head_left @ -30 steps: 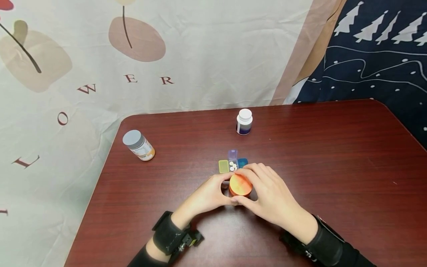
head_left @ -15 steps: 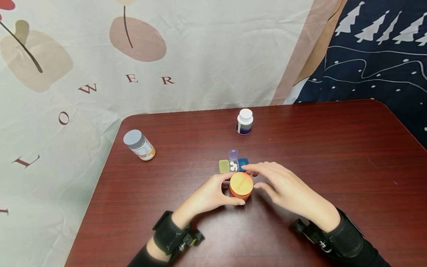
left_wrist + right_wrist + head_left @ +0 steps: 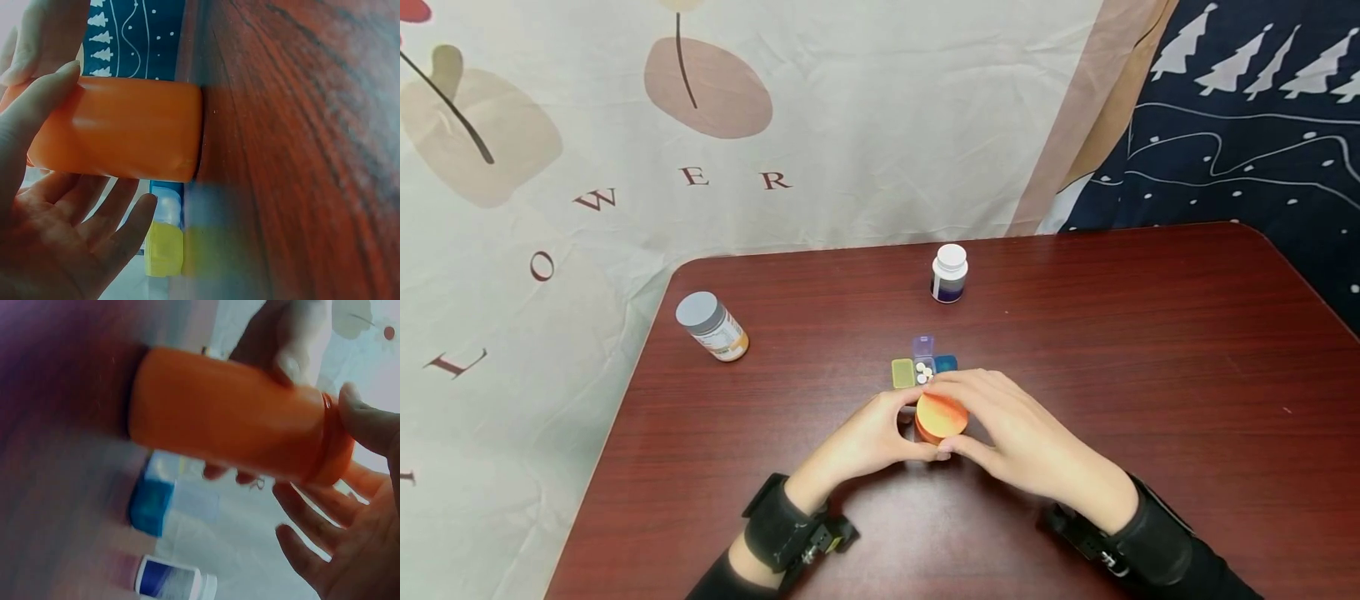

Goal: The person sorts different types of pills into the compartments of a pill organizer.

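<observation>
An orange pill bottle (image 3: 131, 131) stands upright on the table, its orange cap (image 3: 942, 418) on top. My left hand (image 3: 867, 437) grips the bottle's upper body from the left, with the thumb on the near side. From the right, my right hand (image 3: 1026, 442) holds the cap between thumb and fingers; in the right wrist view that thumb lies against the cap's edge. Just behind the bottle is a small pill organizer (image 3: 923, 364) with yellow, purple and blue lids flipped open. Several white tablets (image 3: 924, 372) lie in its middle compartment; its near part is hidden by the bottle and hands.
A white bottle with a dark blue label (image 3: 950, 273) stands near the table's back edge. At the back left stands a bottle with a grey lid (image 3: 712, 327). Printed cloths (image 3: 865, 125) hang behind the dark red table (image 3: 1150, 350).
My right hand came off the cap to the right, fingers spread, then returned and took hold of it again. My left hand has kept its grip on the bottle.
</observation>
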### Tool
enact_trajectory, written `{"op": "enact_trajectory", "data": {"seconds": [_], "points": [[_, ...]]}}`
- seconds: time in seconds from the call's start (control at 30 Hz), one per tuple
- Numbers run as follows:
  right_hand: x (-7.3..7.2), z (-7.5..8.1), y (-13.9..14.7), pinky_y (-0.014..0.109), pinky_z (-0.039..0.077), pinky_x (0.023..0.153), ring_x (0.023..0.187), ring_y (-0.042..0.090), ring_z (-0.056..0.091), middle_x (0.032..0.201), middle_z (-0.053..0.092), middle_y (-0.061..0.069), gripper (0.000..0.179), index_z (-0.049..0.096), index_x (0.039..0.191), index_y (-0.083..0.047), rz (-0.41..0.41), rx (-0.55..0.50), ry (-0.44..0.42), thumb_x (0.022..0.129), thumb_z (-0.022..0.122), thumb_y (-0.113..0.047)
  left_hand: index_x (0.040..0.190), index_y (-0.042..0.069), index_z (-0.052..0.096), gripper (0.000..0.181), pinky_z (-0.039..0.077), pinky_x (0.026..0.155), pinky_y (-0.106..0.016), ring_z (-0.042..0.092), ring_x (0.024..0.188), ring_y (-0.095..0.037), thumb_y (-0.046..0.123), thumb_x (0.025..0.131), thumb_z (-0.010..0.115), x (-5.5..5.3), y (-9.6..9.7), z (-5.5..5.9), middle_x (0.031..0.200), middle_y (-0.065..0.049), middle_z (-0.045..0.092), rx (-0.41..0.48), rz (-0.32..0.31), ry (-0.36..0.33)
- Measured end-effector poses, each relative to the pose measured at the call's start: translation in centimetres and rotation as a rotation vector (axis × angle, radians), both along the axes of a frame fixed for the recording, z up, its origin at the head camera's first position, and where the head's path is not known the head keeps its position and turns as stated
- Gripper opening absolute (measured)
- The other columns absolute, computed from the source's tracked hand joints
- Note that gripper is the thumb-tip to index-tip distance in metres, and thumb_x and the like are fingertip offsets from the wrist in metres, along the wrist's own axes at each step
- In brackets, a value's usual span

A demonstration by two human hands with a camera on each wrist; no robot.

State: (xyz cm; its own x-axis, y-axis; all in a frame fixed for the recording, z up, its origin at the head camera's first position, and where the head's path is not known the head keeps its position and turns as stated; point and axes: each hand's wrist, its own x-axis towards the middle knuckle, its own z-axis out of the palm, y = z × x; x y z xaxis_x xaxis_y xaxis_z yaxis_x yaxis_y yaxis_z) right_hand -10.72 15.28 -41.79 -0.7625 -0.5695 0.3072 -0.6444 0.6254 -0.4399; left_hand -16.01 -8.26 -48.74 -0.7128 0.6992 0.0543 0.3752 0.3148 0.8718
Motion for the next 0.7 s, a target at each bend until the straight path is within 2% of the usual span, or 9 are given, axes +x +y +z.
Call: {"op": "enact_trajectory", "data": {"seconds": [0.07, 0.13, 0.3, 0.4, 0.47, 0.6, 0.63, 0.7], "points": [[0.1, -0.3, -0.6, 0.052, 0.053, 0.111, 0.131, 0.027, 0.066, 0.141, 0.072, 0.003, 0.06, 0.066, 0.146, -0.011, -0.009, -0.009, 0.045, 0.092, 0.09, -0.023, 0.153, 0.018, 0.065, 0.069, 0.056, 0.107, -0.026, 0.069, 0.12, -0.005, 0.035, 0.091, 0.093, -0.1, 0.0, -0.3, 0.138, 0.004, 0.076, -0.019, 0.011, 0.003], [0.2, -0.7, -1.0, 0.05, 0.052, 0.111, 0.128, 0.027, 0.067, 0.137, 0.073, 0.004, 0.059, 0.068, 0.143, -0.011, -0.029, -0.017, 0.108, 0.09, 0.091, -0.025, 0.151, 0.014, 0.066, 0.068, 0.057, 0.107, -0.026, 0.071, 0.12, -0.008, 0.03, 0.091, 0.093, 0.3, 0.0, 0.7, 0.138, 0.0, 0.077, -0.023, 0.018, -0.023], [0.4, -1.4, -1.8, 0.045, 0.048, 0.108, 0.117, 0.025, 0.068, 0.124, 0.075, 0.005, 0.054, 0.074, 0.132, -0.011, -0.095, -0.039, 0.256, 0.087, 0.093, -0.034, 0.148, 0.0, 0.065, 0.064, 0.057, 0.111, -0.028, 0.074, 0.129, -0.025, 0.012, 0.09, 0.09, 1.2, 0.3, 3.7, 0.143, -0.015, 0.075, -0.042, 0.038, -0.089], [0.4, -1.6, -2.1, 0.044, 0.048, 0.106, 0.111, 0.024, 0.069, 0.118, 0.075, 0.004, 0.053, 0.075, 0.128, -0.011, -0.121, -0.053, 0.297, 0.085, 0.094, -0.035, 0.148, -0.001, 0.065, 0.064, 0.054, 0.111, -0.025, 0.073, 0.129, -0.026, 0.008, 0.09, 0.089, 1.5, 0.4, 4.4, 0.142, -0.016, 0.075, -0.061, 0.051, -0.108], [0.5, -1.6, -2.2, 0.044, 0.049, 0.104, 0.107, 0.024, 0.069, 0.114, 0.074, 0.003, 0.053, 0.076, 0.127, -0.012, -0.144, -0.051, 0.301, 0.083, 0.095, -0.034, 0.148, -0.001, 0.065, 0.064, 0.054, 0.11, -0.024, 0.073, 0.129, -0.026, 0.008, 0.09, 0.089, 1.5, 0.5, 4.3, 0.142, -0.017, 0.075, -0.067, 0.058, -0.108], [0.8, -1.7, -2.7, 0.044, 0.05, 0.101, 0.102, 0.025, 0.068, 0.111, 0.073, 0.005, 0.053, 0.076, 0.124, -0.01, -0.192, -0.03, 0.312, 0.08, 0.097, -0.032, 0.148, 0.0, 0.066, 0.065, 0.055, 0.109, -0.027, 0.074, 0.129, -0.029, 0.008, 0.088, 0.09, 1.8, 0.7, 4.2, 0.141, -0.017, 0.075, -0.081, 0.111, -0.108], [0.9, -1.7, -2.8, 0.045, 0.05, 0.1, 0.102, 0.026, 0.068, 0.11, 0.073, 0.005, 0.053, 0.076, 0.124, -0.009, -0.203, -0.025, 0.318, 0.08, 0.097, -0.032, 0.147, 0.001, 0.067, 0.065, 0.056, 0.109, -0.029, 0.074, 0.128, -0.029, 0.009, 0.087, 0.09, 1.9, 0.8, 3.9, 0.14, -0.016, 0.076, -0.085, 0.126, -0.092], [1.1, -1.8, -2.9, 0.045, 0.049, 0.1, 0.102, 0.026, 0.069, 0.111, 0.073, 0.006, 0.053, 0.076, 0.123, -0.008, -0.217, -0.018, 0.33, 0.081, 0.097, -0.031, 0.147, 0.007, 0.07, 0.065, 0.058, 0.108, -0.03, 0.075, 0.126, -0.022, 0.014, 0.086, 0.093, 1.7, 0.9, 2.5, 0.138, -0.01, 0.078, -0.1, 0.161, -0.05]]}}
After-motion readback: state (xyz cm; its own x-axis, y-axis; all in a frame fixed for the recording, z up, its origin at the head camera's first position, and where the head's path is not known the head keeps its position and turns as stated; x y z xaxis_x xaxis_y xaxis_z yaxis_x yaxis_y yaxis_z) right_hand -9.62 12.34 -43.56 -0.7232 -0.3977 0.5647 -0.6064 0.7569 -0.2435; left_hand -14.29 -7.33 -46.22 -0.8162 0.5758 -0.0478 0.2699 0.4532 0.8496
